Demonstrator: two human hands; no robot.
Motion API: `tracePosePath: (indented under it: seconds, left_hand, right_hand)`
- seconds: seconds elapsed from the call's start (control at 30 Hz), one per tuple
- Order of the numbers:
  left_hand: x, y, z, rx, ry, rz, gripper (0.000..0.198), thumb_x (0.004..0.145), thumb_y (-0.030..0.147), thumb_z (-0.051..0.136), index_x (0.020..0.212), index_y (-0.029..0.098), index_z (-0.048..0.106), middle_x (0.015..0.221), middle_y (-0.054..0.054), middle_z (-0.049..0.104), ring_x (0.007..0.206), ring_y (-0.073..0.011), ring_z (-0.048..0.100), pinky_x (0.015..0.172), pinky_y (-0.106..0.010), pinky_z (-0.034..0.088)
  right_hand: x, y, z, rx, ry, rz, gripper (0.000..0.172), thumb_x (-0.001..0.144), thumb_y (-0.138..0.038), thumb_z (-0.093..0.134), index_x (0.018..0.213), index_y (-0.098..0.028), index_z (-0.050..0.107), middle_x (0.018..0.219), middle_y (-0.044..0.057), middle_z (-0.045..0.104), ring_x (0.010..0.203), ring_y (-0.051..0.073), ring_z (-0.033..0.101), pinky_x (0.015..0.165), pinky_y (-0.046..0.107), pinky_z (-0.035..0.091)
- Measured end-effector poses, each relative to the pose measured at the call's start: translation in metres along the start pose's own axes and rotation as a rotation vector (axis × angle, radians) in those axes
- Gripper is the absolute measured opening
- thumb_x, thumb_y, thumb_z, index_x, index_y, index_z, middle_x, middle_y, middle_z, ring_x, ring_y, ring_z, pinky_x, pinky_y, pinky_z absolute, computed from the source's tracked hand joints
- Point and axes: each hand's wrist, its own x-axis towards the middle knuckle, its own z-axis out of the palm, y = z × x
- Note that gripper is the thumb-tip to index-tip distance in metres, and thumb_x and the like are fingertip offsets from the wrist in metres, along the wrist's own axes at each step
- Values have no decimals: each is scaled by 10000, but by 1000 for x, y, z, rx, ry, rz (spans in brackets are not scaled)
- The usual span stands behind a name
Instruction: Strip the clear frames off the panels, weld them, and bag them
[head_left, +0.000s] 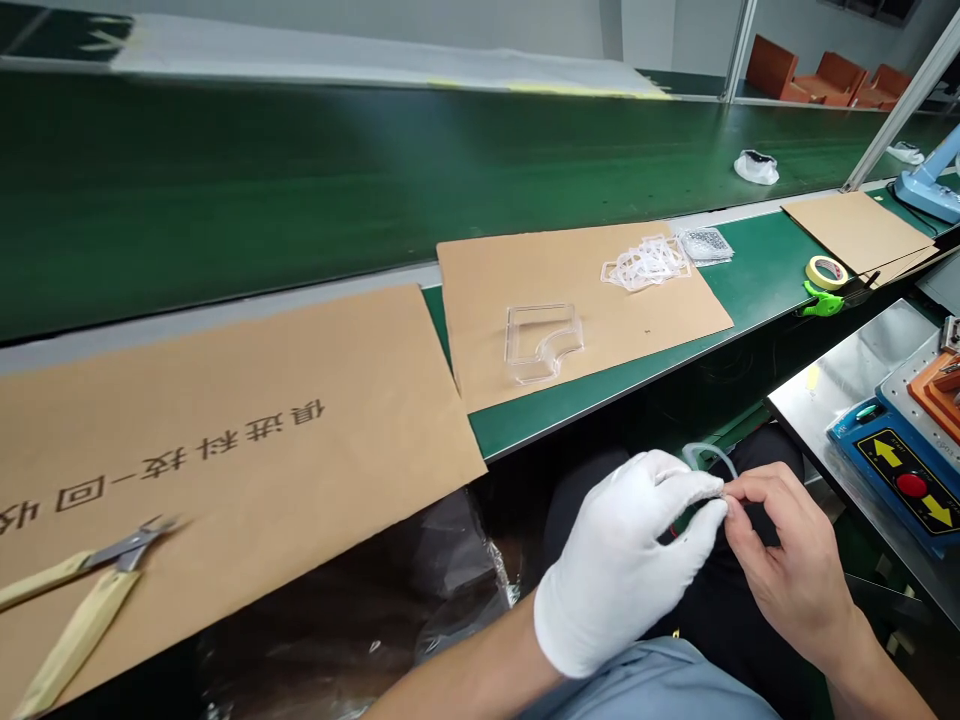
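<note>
My left hand (630,560), in a white glove, is over my lap with thumb and forefinger pinched together. Bare, my right hand (787,560) meets it fingertip to fingertip, also pinching. A thin, pale translucent loop (709,450) arches up just behind the touching fingertips; both hands seem to hold its ends, though the fingers hide the exact grip. On the cardboard ahead lies a clear plastic part (541,343) with a curved cutout. Behind it to the right are a pile of white thin frames (649,263) and a stack of clear pieces (705,246).
Pliers with pale handles (86,615) rest on the left cardboard (300,500). Yellow tape (826,272) and a green-handled tool (823,300) lie near the bench edge. At right stands a blue machine (900,490) with a red button. A green belt (337,180) runs behind.
</note>
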Motion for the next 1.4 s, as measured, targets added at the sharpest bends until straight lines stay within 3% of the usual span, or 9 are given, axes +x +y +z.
tracePosePath:
  seconds: [0.37, 0.53, 0.7, 0.83, 0.93, 1.07, 1.17, 1.27, 1.4]
  left_hand:
    - [-2, -3, 6, 117, 0, 19, 168, 849, 79, 594, 818, 192, 715, 796, -14, 661, 742, -158, 611, 704, -294, 479]
    - [7, -11, 6, -128, -1, -267, 153, 801, 88, 540, 706, 204, 573, 727, 32, 557, 638, -111, 519, 596, -242, 424]
    - [18, -38, 6, -200, -24, -412, 284, 973, 289, 570, 703, 206, 598, 720, 21, 604, 661, -130, 561, 640, -267, 454]
    - [24, -65, 10, -77, -46, -273, 257, 980, 223, 509, 1049, 208, 756, 1044, -43, 750, 898, -174, 681, 842, -312, 538]
    - [24, -74, 8, -76, -57, -288, 400, 939, 165, 492, 1264, 217, 720, 1204, -58, 750, 1031, -188, 704, 929, -328, 554]
    - [20, -74, 4, -132, -147, -479, 314, 1026, 300, 474, 800, 205, 669, 758, -2, 696, 709, -167, 641, 723, -297, 513]
    - [12, -75, 7, -297, -213, -578, 489, 1064, 535, 483, 732, 196, 603, 709, -7, 658, 666, -163, 618, 675, -294, 483]
    - [-2, -83, 21, -563, -246, -660, 579, 1020, 710, 500, 1005, 162, 686, 989, -96, 757, 875, -220, 717, 728, -311, 526]
    - [-24, -95, 50, -1093, -336, -865, 743, 937, 775, 615, 1312, 134, 637, 1155, -176, 761, 1019, -275, 748, 820, -363, 578]
  right_hand:
    - [1, 2, -1, -121, -78, -175, 192, 1034, -38, 607, 1134, -194, 657, 1012, 75, 707, 947, 220, 652, 815, 366, 562]
    - [3, 4, -3, 35, -68, -67, 182, 1045, -72, 594, 1107, -227, 667, 981, 39, 696, 921, 193, 661, 795, 334, 564]
    - [0, 8, -11, 160, -43, 80, 144, 1068, -143, 596, 1077, -252, 689, 991, 24, 685, 926, 174, 660, 776, 301, 556]
    - [-1, 11, -16, 157, -32, 105, 142, 1074, -169, 594, 1078, -262, 702, 1002, 28, 696, 941, 186, 673, 792, 313, 561]
    - [0, 14, -19, 152, -32, 113, 146, 1076, -181, 597, 1078, -268, 715, 1010, 37, 710, 951, 200, 690, 805, 329, 576]
    - [3, 17, -21, 127, -29, 89, 157, 1069, -178, 617, 1054, -273, 741, 966, 32, 723, 910, 202, 704, 783, 330, 593]
    - [4, 18, -22, 121, -45, 63, 183, 1061, -145, 621, 1064, -276, 748, 962, 26, 723, 892, 187, 707, 764, 313, 604]
    - [4, 18, -20, 175, -79, 70, 234, 1066, -116, 591, 1106, -288, 744, 1037, 36, 733, 930, 183, 724, 672, 277, 609]
    - [8, 15, -13, 263, -119, -9, 282, 1050, -67, 587, 1144, -287, 738, 1078, 39, 754, 1083, 221, 732, 906, 383, 653]
